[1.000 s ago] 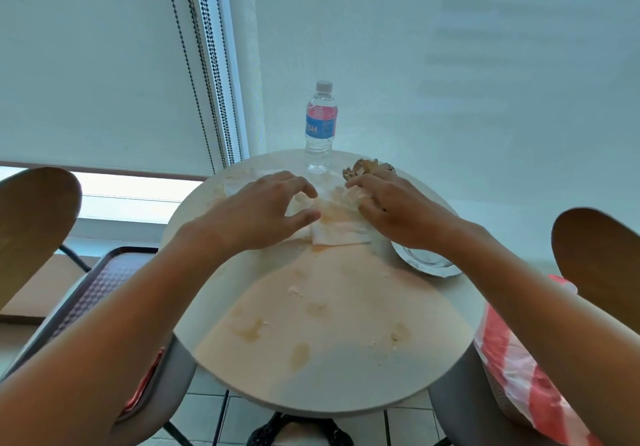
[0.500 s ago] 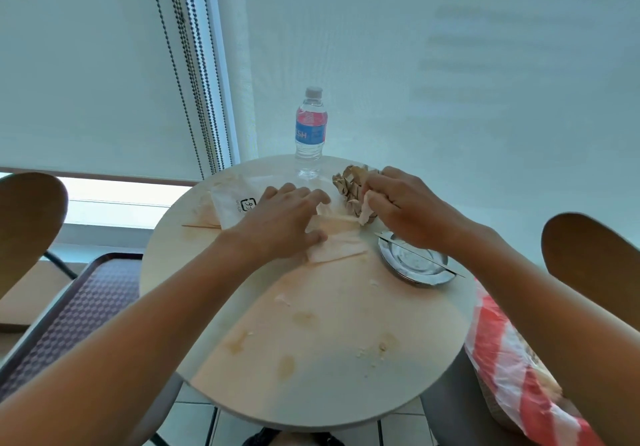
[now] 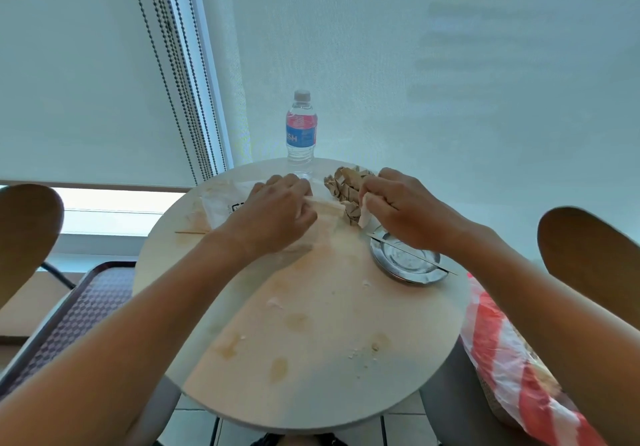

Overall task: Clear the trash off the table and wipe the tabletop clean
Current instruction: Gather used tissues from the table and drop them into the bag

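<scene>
A round pale table (image 3: 311,393) carries brown stains and crumbs. My left hand (image 3: 277,213) grips one end of a white paper napkin (image 3: 329,208) at the table's far side. My right hand (image 3: 398,210) pinches the napkin's other end, just in front of a crumpled brown paper wad (image 3: 346,186). A white printed wrapper (image 3: 221,203) lies under and left of my left hand. A thin wooden skewer (image 3: 192,232) lies at the left edge. A metal dish (image 3: 408,265) with a thin stick across it sits below my right wrist.
A water bottle (image 3: 301,127) with a red and blue label stands at the far edge. A red-and-white striped plastic bag (image 3: 512,359) hangs at the right. Wooden chair backs (image 3: 588,255) flank the table, and a dark tray (image 3: 79,314) rests on the left chair.
Both hands have shifted toward the far side of the table and gathered the napkin up. My right hand has moved off the dish area, which now shows fully.
</scene>
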Demonstrator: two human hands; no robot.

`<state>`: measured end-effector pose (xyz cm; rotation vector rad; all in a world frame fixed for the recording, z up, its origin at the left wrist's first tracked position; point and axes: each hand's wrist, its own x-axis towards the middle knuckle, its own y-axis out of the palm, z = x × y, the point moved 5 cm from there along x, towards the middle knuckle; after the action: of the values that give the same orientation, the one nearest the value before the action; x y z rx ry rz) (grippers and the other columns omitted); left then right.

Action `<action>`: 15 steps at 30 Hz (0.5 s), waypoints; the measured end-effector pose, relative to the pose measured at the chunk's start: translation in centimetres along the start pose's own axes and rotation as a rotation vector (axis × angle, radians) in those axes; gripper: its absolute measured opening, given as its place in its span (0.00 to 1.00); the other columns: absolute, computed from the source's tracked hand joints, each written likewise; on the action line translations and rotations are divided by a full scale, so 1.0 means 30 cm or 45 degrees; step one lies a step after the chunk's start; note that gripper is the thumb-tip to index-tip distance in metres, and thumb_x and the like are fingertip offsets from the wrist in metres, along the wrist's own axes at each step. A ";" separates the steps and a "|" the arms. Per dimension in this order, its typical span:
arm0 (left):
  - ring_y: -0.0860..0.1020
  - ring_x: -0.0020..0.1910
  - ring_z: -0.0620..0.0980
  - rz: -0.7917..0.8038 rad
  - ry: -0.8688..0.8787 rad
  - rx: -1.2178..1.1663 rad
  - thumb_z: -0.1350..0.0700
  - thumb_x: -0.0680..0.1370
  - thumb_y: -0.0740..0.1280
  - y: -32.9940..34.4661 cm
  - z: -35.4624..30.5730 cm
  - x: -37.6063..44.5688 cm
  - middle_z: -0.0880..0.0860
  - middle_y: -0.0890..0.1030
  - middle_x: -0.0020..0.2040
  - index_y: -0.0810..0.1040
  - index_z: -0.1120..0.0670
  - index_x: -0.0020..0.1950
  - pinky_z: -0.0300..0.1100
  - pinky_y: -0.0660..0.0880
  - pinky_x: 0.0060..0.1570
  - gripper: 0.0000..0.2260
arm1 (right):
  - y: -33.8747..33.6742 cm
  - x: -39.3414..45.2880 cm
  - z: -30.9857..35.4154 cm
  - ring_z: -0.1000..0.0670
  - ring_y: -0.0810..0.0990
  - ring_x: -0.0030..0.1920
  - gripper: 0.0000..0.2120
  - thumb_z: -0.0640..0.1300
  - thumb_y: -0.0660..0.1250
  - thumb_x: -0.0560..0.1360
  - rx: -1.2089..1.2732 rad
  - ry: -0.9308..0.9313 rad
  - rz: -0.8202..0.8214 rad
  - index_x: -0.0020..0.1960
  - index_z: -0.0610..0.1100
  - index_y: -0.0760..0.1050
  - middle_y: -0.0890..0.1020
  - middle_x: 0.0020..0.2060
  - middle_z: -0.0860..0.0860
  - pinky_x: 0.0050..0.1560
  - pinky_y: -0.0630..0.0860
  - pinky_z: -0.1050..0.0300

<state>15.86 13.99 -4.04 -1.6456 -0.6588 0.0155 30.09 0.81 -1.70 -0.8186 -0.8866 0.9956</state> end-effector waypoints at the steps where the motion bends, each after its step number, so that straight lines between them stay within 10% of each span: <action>1: 0.74 0.49 0.55 0.000 -0.033 -0.097 0.55 0.78 0.60 -0.011 0.000 0.004 0.53 0.77 0.47 0.73 0.55 0.52 0.47 0.68 0.49 0.06 | -0.002 -0.001 -0.001 0.51 0.74 0.46 0.11 0.43 0.57 0.81 0.007 0.000 -0.004 0.49 0.40 0.76 0.74 0.45 0.48 0.49 0.70 0.59; 9: 0.72 0.45 0.51 -0.145 -0.017 -0.275 0.64 0.80 0.57 -0.056 0.018 0.026 0.54 0.74 0.48 0.75 0.54 0.59 0.41 0.65 0.45 0.12 | -0.014 -0.018 -0.024 0.51 0.76 0.45 0.12 0.44 0.55 0.82 0.062 0.054 0.000 0.49 0.43 0.76 0.72 0.47 0.50 0.48 0.74 0.56; 15: 0.70 0.44 0.49 -0.030 0.000 -0.236 0.53 0.81 0.61 -0.058 -0.022 0.018 0.51 0.70 0.45 0.75 0.56 0.50 0.43 0.69 0.48 0.07 | -0.021 -0.037 -0.010 0.52 0.76 0.45 0.11 0.40 0.57 0.79 0.074 -0.008 0.017 0.42 0.47 0.75 0.77 0.45 0.51 0.46 0.72 0.58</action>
<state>15.84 13.68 -2.14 -1.8155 -0.6960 -0.0647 30.25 -0.48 -1.53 -0.7737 -0.8549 1.0312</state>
